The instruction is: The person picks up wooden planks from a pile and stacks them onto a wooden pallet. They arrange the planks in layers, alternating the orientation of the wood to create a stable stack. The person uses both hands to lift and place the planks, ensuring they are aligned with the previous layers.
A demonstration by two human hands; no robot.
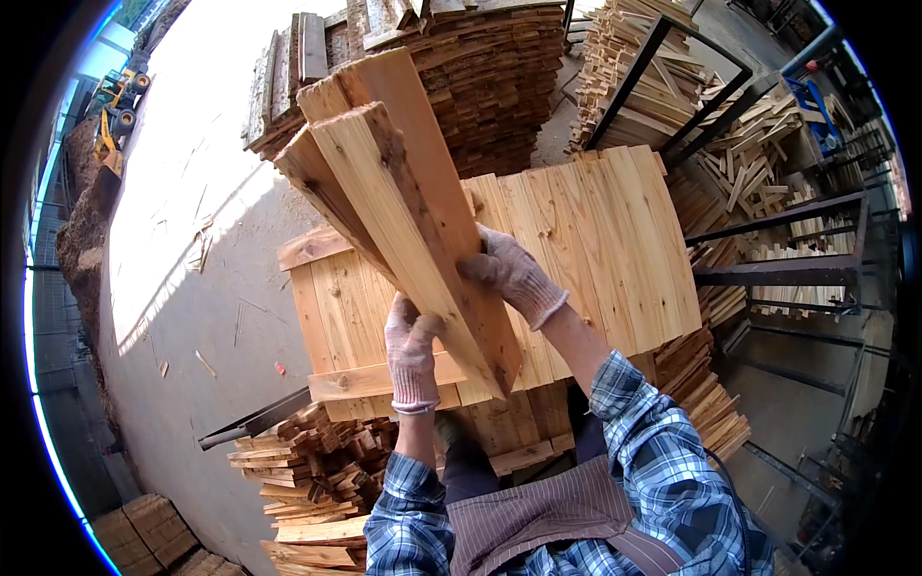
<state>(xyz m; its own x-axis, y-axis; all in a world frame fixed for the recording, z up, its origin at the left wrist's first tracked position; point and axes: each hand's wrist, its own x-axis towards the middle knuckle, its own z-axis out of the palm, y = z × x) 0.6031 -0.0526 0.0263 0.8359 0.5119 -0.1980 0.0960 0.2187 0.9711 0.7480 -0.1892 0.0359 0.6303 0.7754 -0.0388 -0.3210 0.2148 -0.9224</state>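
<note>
Nearest the camera, several wooden boards (384, 211) stand tilted between two gloved hands: the left hand (411, 350) grasps their lower left edge, the right hand (514, 274) clasps their right side. Planks (595, 240) lie side by side below both hands. Right of the right hand, wood strips (754, 149) lie among black metal racks (776, 273).

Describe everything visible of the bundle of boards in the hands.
The bundle of boards is several long, flat pieces that look like wood, pale to reddish-brown, grained, some edges rough and dark. They splay at the far end. The bundle slants toward the upper left over the laid planks, clasped between the gloved left hand and right hand.
</note>
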